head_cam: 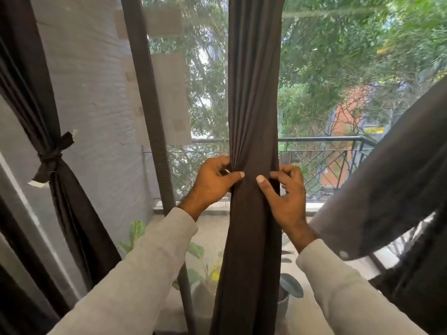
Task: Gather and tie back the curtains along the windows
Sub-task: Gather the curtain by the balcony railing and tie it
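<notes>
**Colours and patterns at the window**

Middle curtain (254, 117): plain dark brown, no print. Left curtain (70, 201): darker brown-black, tie band (52, 158) in the same dark shade with pale off-white tips. Right curtain (387, 189): grey-brown, blurred. Both sleeves (135, 274) light grey, fine knit texture. Window frame post (150, 105) grey-brown. Outside wall (96, 93) whitish grey with faint horizontal brick lines. Balcony railing (321, 165) black, diagonal lattice pattern. Trees (350, 44) green; building (348, 122) behind them orange-red with a yellow patch. Potted plant leaves (136, 230) green with pale veining.
</notes>
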{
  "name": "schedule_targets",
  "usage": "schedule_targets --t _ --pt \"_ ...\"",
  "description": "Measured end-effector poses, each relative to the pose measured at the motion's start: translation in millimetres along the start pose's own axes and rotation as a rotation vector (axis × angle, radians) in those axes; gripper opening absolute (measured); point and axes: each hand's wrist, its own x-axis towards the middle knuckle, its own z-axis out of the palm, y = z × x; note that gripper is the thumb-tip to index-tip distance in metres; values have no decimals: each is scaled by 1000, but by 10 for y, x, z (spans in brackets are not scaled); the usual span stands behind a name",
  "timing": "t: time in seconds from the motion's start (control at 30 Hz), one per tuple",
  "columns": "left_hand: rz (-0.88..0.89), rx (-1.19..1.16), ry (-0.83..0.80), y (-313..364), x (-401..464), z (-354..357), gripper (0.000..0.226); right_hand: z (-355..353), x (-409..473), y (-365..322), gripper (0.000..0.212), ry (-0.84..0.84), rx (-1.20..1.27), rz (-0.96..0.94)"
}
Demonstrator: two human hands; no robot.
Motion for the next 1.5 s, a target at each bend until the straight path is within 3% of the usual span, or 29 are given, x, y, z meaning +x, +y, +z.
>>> schedule_targets --t 0.23,0.43,0.53,0.63,0.73,0.83,0.9,0.97,1.07,1.17,1.23,1.33,1.43,1.5 --pt "109 227 73 -9 -12 60 19 71 74 120 23 117 -110 68" --pt "111 324 243 -44 -51 231 17 80 -167 32 20 125 -113 -64" --pt "115 309 238 -82 -69 328 18 130 -322 119 24 3 -183 -234" --pt "152 243 171 -83 -48 344 26 175 -345 278 42 -143 -293 -426" --pt "137 164 68 -80 -24 275 35 129 -253 326 42 -195 -292 -470" --pt "113 183 85 -142 44 193 26 69 -170 307 41 -268 -183 -511" --pt "67 120 92 -144 78 158 19 85 -106 296 30 -213 -42 -386" --pt "12 21 63 -120 92 135 27 131 -5 283 21 -112 76 -124" --pt "-50 -46 26 -81 103 113 32 188 132 253 31 -154 287 182" --pt "-36 -26 19 -20 97 78 34 242 172 241 21 -196 322 203" --pt "-12 5 55 -8 77 49 31 273 132 213 12 -132 271 201" --pt "79 225 164 -70 74 47 14 274 30 163 8 8 91 6" --pt "129 319 191 -81 60 106 17 332 -131 132 18 -55 -66 -354" --pt "137 241 139 -87 54 125 29 379 -208 168 33 -137 -158 -430"
